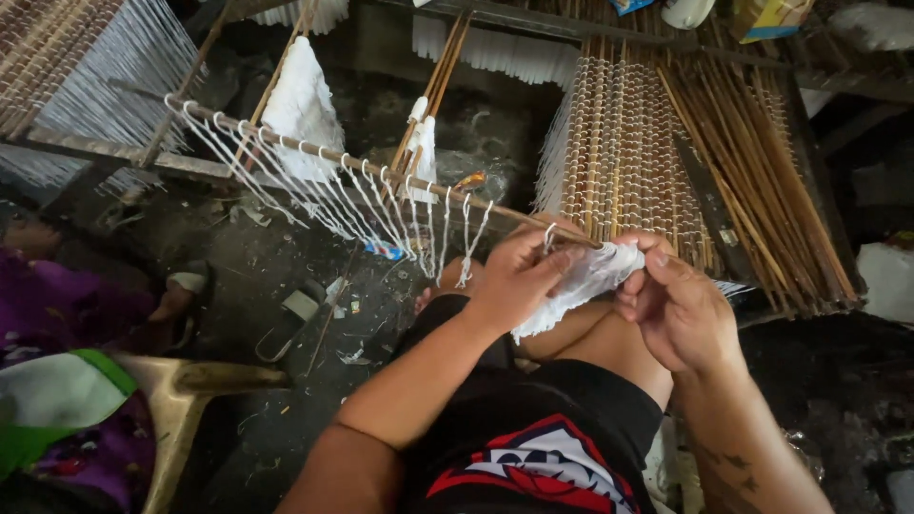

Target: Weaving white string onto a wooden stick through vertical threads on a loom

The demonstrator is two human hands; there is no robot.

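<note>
Your left hand (519, 281) and right hand (671, 305), fingers pinched on the white wick bundle (581, 286) against the looped stick (381, 171), yellow package (766, 17) on the shelf far above it.

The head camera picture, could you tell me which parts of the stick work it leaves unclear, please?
- Stick: near end hidden under the left hand.
- White string bundle: lower part covered by the left hand.
- Right hand: fingertips buried in the bundle.
- Person at left: cut off by the picture edge.
</note>
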